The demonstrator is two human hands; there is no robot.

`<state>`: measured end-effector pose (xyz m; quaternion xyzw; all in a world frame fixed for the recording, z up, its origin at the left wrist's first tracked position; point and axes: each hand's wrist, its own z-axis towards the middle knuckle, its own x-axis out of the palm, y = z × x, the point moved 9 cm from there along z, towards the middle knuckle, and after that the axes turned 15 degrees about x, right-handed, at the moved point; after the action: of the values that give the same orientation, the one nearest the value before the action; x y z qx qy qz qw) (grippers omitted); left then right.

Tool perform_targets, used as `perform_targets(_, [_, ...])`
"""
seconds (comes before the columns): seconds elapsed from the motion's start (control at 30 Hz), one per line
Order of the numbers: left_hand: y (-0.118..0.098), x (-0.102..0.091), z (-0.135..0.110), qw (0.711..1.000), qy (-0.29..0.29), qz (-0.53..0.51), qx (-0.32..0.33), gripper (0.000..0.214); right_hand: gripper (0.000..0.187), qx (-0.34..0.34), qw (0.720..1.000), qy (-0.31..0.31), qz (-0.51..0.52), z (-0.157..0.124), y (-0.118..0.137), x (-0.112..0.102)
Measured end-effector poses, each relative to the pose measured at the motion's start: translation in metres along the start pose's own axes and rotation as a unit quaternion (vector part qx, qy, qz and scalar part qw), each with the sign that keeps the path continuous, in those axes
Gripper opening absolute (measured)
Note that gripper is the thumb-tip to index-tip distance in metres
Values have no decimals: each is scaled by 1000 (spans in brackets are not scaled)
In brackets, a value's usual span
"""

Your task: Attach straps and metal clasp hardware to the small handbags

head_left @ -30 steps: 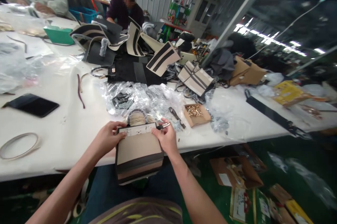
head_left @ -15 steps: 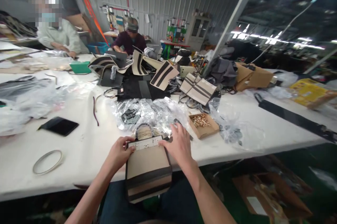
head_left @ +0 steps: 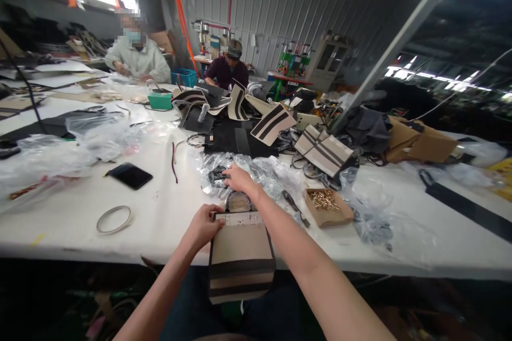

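A beige handbag (head_left: pixel 240 245) with dark stripes hangs over the table's front edge onto my lap. Its pale top strip shows small marks, and a curved handle (head_left: pixel 239 201) lies beyond it on the table. My left hand (head_left: pixel 206 229) grips the bag's upper left corner, thumb on the front face. Stretched across the bag, my right hand (head_left: pixel 238 178) is over a crumpled clear plastic bag (head_left: pixel 256 173), its fingers apart at some small dark pieces (head_left: pixel 217 175). Whether a fingertip touches one of these pieces is hard to see.
Right of the plastic lie a dark-handled tool (head_left: pixel 294 205) and a cardboard tray (head_left: pixel 340 218) of brass-coloured rivets. A phone (head_left: pixel 130 175) and a coiled band (head_left: pixel 114 231) lie on the left. Striped panels (head_left: pixel 274 123) are heaped behind. Two people sit across the table.
My right hand has let go of the handbag's upper right corner and moved forward and left to the plastic bag. My left hand stays on the bag; the view has turned left.
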<state>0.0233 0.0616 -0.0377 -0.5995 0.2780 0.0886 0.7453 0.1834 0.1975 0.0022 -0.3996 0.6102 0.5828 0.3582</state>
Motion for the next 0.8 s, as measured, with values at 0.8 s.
perform_targets(0.8, [4,7,-5,1000,8,-12,-5,34,17,11,960,-56,275,-28,-21,-35])
